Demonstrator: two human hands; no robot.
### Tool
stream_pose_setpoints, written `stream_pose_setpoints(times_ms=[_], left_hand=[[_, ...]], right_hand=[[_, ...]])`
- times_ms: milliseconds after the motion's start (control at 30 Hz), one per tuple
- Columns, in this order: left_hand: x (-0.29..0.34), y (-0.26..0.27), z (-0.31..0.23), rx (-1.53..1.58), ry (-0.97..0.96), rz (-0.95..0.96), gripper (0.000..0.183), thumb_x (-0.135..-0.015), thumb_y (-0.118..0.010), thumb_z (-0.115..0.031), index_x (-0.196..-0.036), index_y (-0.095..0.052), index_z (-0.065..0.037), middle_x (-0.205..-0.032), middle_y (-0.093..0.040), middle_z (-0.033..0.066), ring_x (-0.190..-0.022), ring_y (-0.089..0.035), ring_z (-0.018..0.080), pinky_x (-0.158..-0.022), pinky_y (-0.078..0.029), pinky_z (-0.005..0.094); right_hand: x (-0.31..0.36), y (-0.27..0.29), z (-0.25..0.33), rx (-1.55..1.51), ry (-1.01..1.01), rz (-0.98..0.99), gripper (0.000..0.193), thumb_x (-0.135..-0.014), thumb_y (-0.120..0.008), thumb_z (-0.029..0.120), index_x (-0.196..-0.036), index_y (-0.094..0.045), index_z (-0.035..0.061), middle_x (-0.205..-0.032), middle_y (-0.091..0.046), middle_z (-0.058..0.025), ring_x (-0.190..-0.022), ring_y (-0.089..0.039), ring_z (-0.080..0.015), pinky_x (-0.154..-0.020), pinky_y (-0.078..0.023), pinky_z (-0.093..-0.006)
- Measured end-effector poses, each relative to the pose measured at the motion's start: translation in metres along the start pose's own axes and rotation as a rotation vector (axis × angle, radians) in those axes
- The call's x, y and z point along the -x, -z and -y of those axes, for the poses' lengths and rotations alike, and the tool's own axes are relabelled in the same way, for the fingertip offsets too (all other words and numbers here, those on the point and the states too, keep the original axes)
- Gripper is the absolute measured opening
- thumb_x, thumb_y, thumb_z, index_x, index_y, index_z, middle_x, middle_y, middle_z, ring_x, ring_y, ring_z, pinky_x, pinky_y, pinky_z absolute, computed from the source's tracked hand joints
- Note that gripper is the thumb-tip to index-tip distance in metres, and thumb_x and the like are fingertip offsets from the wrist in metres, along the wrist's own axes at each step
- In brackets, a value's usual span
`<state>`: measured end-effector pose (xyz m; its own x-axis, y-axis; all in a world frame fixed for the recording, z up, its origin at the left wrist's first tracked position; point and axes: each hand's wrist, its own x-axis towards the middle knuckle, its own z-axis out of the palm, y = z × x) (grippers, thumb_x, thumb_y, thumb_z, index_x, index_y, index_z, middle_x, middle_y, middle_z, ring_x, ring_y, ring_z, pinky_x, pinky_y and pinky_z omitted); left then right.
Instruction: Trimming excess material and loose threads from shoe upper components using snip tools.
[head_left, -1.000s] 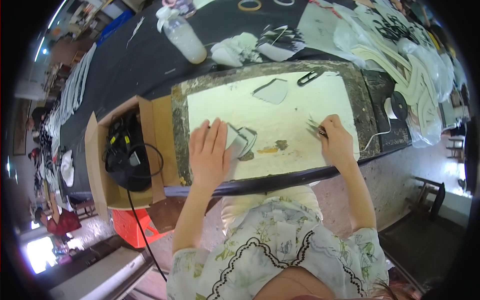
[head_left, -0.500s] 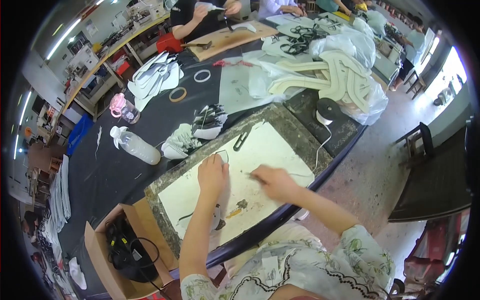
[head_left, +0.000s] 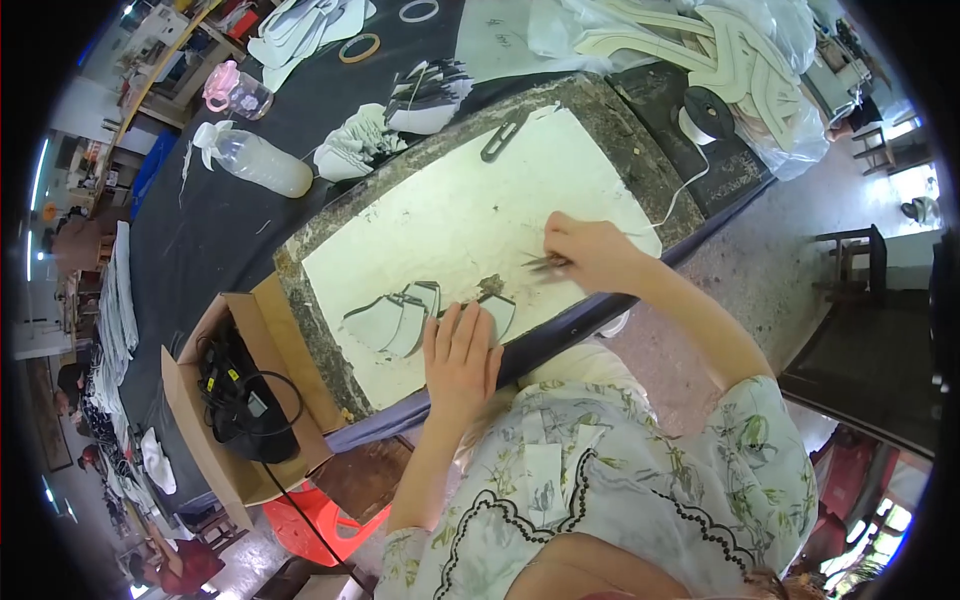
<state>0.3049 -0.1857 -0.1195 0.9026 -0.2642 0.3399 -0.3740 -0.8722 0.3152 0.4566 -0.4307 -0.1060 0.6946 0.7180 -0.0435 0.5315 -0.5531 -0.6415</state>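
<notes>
My left hand (head_left: pixel 462 355) lies palm down near the front edge of the white work sheet (head_left: pixel 400 230), fingers stretched out. Its fingertips rest by a pale, dark-edged cut piece (head_left: pixel 497 315), partly covered by the hand. Left of those fingers, several similar pale pieces (head_left: pixel 385 325) overlap on the sheet. My right hand (head_left: pixel 592 255) is closed around small pointed scissors (head_left: pixel 545 264), whose blades point left above the sheet. The handles are mostly hidden in the fist. A dark flake-like scrap (head_left: pixel 490 286) sits between the two hands.
A stone-like slab (head_left: pixel 640 150) frames the sheet, with a dark slotted tool (head_left: pixel 500 140) near its far edge. Beyond stand a bottle (head_left: pixel 262 160), fanned piece stacks (head_left: pixel 425 95) and a thread spool (head_left: pixel 704 116). A cardboard box (head_left: pixel 235 400) with a black device is at left.
The view has tilted downward. My left hand has drawn back toward me to the sheet's front edge, uncovering pale pieces. My right hand still holds the scissors.
</notes>
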Motion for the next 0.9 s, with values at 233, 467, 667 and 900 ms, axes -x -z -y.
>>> stream_pose_setpoints(times_ms=[233, 467, 667, 900], left_hand=[[-0.007, 0.010, -0.002, 0.514, 0.241, -0.110, 0.037, -0.085, -0.063, -0.010, -0.119, -0.059, 0.003, -0.120, -0.059, 0.0193, -0.111, -0.056, 0.0310, -0.095, -0.043, 0.0418], [-0.027, 0.031, 0.008, 0.678, 0.680, -0.269, 0.012, -0.091, -0.061, -0.007, -0.093, -0.069, 0.001, -0.071, -0.065, 0.0037, -0.066, -0.058, 0.0101, -0.064, -0.047, 0.0234], [-0.019, 0.038, 0.011, 0.812, 0.724, -0.300, 0.010, -0.090, -0.061, -0.006, -0.091, -0.067, 0.001, -0.073, -0.065, 0.0060, -0.069, -0.060, 0.0115, -0.065, -0.047, 0.0255], [-0.023, 0.041, 0.013, 0.935, 0.521, 0.202, 0.005, -0.087, -0.061, -0.005, -0.089, -0.061, -0.001, -0.086, -0.064, 0.0105, -0.081, -0.061, 0.0216, -0.069, -0.048, 0.0329]], right_hand=[[-0.031, 0.002, 0.071, -0.540, 0.018, 0.143, 0.008, -0.090, -0.062, 0.010, -0.092, -0.057, 0.0035, -0.069, -0.059, -0.0054, -0.057, -0.058, -0.0169, -0.056, -0.045, -0.0283], [-0.036, -0.013, 0.085, -0.931, 0.023, 0.374, 0.006, -0.091, -0.057, 0.005, -0.092, -0.062, 0.0014, -0.066, -0.058, -0.0009, -0.055, -0.052, -0.0062, -0.048, -0.038, -0.0218], [-0.028, -0.009, 0.058, -0.993, -0.002, 0.285, 0.009, -0.088, -0.057, 0.009, -0.086, -0.060, 0.0010, -0.065, -0.057, -0.0015, -0.054, -0.050, -0.0079, -0.053, -0.042, -0.0256], [-0.029, -0.007, 0.072, -0.686, -0.026, 0.317, 0.012, -0.085, -0.064, 0.013, -0.082, -0.061, 0.0019, -0.065, -0.056, 0.0002, -0.059, -0.046, -0.0057, -0.055, -0.038, -0.0249]])
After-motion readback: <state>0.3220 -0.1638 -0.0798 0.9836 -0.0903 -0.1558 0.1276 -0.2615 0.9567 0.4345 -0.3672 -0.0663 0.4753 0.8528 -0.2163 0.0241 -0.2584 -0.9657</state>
